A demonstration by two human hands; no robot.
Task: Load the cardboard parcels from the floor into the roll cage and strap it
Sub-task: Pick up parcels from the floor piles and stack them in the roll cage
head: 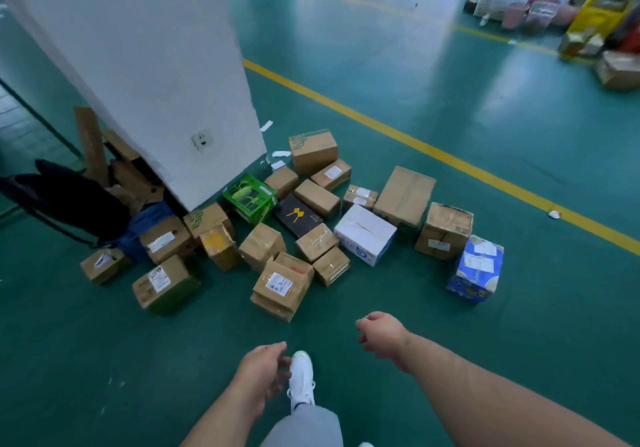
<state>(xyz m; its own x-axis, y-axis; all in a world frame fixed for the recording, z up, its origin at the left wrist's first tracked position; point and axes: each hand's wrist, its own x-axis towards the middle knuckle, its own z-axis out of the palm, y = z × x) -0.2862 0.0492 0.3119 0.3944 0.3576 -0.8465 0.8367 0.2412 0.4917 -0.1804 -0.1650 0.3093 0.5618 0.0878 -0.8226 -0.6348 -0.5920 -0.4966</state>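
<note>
Left hand (263,370) and right hand (381,336) loose, empty — parcels (282,285) closed on floor (415,294).

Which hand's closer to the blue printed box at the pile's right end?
Right. The right hand is nearer the camera than the blue box and to its left, not touching it; the left hand is farther left, beside the white shoe.

One wide-angle view, from a camera worn on the person's head at standing height. It faces forward and steeply down at the green floor (398,142). The cardboard parcels (282,285) sit mid-frame, near. The left hand (263,374) and right hand (381,336) enter from the bottom edge, nearest the lens. A white pillar (156,66) leans at upper left.
</note>
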